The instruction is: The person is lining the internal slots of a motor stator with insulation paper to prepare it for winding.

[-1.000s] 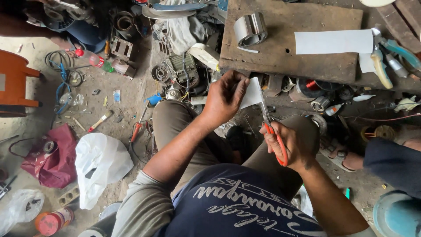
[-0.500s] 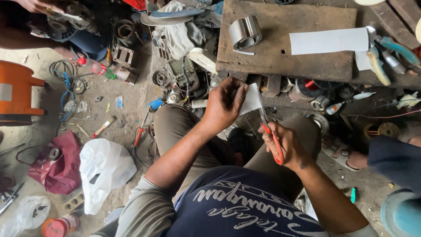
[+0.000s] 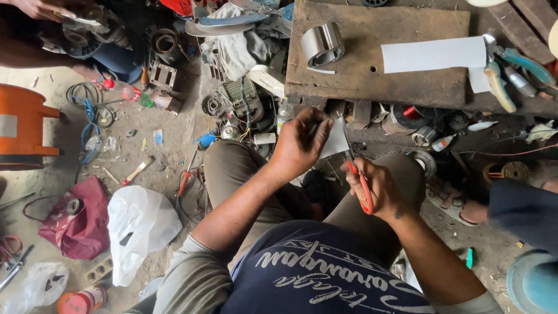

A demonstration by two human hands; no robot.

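both forearms reach forward from the torso over the bent knees, elbows drawn in near the body and sleeves ending above the elbows. the left hand (image 3: 299, 145) is raised with its back toward the camera, wrist slightly cocked, fingers curled inward and pinched together at the tips. the right hand (image 3: 381, 189) sits lower and nearer the body, fingers wrapped in a closed grip, thumb on top, knuckles turned up. the two hands are near each other, not touching.
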